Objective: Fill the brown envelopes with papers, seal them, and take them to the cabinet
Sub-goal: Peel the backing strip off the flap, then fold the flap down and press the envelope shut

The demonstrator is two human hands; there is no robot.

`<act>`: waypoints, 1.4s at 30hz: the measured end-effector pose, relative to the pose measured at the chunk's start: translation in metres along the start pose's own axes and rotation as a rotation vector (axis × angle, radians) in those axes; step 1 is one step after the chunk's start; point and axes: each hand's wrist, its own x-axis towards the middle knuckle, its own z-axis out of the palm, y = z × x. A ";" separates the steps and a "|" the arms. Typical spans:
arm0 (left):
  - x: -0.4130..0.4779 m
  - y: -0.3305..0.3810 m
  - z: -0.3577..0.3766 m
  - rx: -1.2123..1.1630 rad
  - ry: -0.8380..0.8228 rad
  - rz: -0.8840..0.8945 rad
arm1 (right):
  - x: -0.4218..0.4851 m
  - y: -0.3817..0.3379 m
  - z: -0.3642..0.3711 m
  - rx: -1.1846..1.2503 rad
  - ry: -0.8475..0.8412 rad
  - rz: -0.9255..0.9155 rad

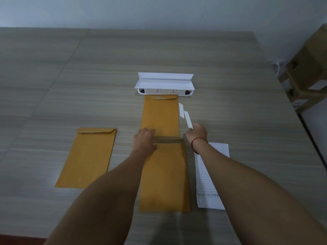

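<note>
Head view. Left hand (pixel 145 138) rests on the top edge of the near envelope (pixel 164 175), holding nothing. Right hand (pixel 197 132) pinches a white strip (pixel 188 119) at the envelope's 1 o'clock. A paper sheet (pixel 212 174) lies at 3 o'clock. Likely risk: the flap seals crooked if the envelope slides under the left hand's pressure.

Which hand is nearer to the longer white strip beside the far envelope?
Right. The right hand is at the near end of the longer white strip; the left hand rests on the lower left corner of the far envelope.

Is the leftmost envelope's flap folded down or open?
Folded down: the left envelope shows its flap lying flat across its top. Sealed or not, cannot tell.
</note>
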 end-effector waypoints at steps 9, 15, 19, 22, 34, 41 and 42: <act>-0.038 0.014 0.004 0.108 0.027 0.065 | -0.042 0.016 0.018 -0.579 -0.360 -0.361; -0.063 0.019 0.020 0.071 -0.091 0.047 | -0.060 0.034 0.028 -0.777 -0.508 -0.483; -0.070 0.024 0.034 0.069 -0.182 0.005 | -0.068 0.044 0.038 -0.871 -0.562 -0.435; -0.073 0.026 0.036 0.101 -0.231 -0.049 | -0.069 0.051 0.041 -0.939 -0.535 -0.399; -0.086 0.004 0.013 -0.192 -0.120 -0.354 | -0.077 0.057 0.013 -0.690 -0.224 -0.216; -0.095 0.019 0.022 -0.501 -0.076 -0.676 | -0.077 0.059 0.021 -0.251 -0.175 0.153; -0.095 0.018 0.023 -0.537 -0.070 -0.692 | -0.075 0.060 0.020 -0.214 -0.180 0.176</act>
